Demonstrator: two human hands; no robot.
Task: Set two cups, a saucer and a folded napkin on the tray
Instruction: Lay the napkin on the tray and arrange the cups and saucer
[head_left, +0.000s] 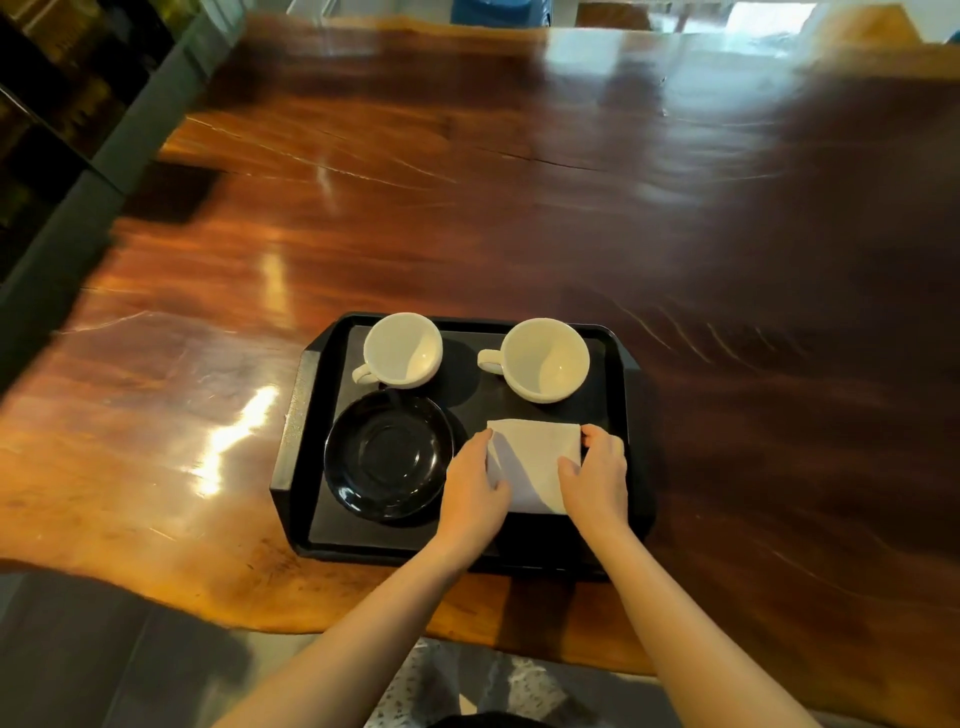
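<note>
The black tray (291, 431) sat near the front edge of the wooden table (467, 208), close enough for both arms to reach it without stretching. Two white cups (402, 349) stood along its far side, well apart from each other, which left the near half free for the flatter pieces. The black saucer (387, 454) lay in the near left part, just in front of the left-hand cup.

The folded napkin (535, 465) lay flat in the near right part, beside the saucer and in front of the right-hand cup (545, 359). The left hand (475, 491) rested on its left edge and the right hand (597, 475) on its right edge, fingers loosely curled and pressing on the cloth rather than clenched (probably to square it with the tray's side). Whether any fingertips were tucked under the edges could not be told.

By the look of it, all four pieces were on the tray and only the letting go remained.
</note>
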